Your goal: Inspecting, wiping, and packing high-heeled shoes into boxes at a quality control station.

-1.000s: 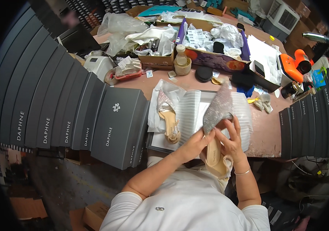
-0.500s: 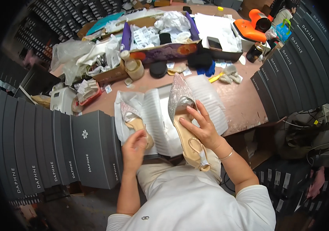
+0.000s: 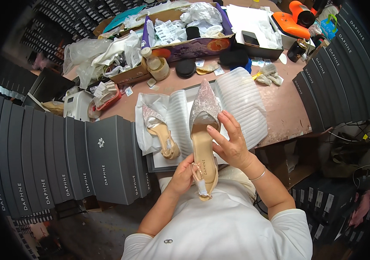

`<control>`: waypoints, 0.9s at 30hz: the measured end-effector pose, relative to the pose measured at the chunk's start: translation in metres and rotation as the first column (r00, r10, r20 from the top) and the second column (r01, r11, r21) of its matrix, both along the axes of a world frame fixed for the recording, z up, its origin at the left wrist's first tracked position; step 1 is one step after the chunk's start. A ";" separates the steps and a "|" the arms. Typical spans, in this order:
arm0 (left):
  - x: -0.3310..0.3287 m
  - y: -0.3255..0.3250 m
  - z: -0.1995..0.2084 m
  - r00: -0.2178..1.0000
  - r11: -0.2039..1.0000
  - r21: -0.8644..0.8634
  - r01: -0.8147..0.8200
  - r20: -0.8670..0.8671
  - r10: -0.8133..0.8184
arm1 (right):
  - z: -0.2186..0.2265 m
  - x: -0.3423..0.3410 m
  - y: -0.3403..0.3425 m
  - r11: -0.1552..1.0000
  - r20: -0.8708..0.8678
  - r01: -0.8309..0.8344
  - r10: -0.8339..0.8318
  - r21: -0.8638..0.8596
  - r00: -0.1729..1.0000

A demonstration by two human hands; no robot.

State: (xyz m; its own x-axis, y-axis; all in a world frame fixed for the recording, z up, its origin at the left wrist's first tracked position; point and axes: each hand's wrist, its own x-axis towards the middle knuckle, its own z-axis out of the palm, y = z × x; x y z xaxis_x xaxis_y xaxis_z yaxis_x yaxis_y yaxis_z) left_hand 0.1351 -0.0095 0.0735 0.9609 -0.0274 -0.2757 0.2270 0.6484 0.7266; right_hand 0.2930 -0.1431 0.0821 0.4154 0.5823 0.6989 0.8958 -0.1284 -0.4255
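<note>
A pointed slingback shoe (image 3: 203,147) with a glittery pink-silver toe is held up between both hands, sole-bed facing me. My right hand (image 3: 233,141) grips its side near the toe opening, thumb and fingers round the edge. At the heel end, my left hand (image 3: 184,175) closes on the back part by the ankle strap. The matching shoe (image 3: 162,132) lies in an open grey shoebox (image 3: 161,164) on white tissue paper (image 3: 140,125). Ribbed white foam wrap (image 3: 241,104) spreads to the right, partly behind the held shoe.
Grey shoeboxes (image 3: 111,160) stand in rows at the left, with more stacked boxes (image 3: 340,78) at the right. Across the table are a purple carton (image 3: 189,53) of paper, a bottle (image 3: 152,63), a black round tin (image 3: 185,68), a phone (image 3: 250,38) and an orange device (image 3: 291,26).
My left hand has left the shoe in the box and taken hold of the held shoe's heel end. The held shoe has turned more upright.
</note>
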 end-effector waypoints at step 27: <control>0.012 0.123 -0.088 0.997 -0.539 0.842 -0.023 0.062 0.055 | 0.024 0.015 -0.015 0.969 -0.105 0.046 -0.073 -0.241 0.992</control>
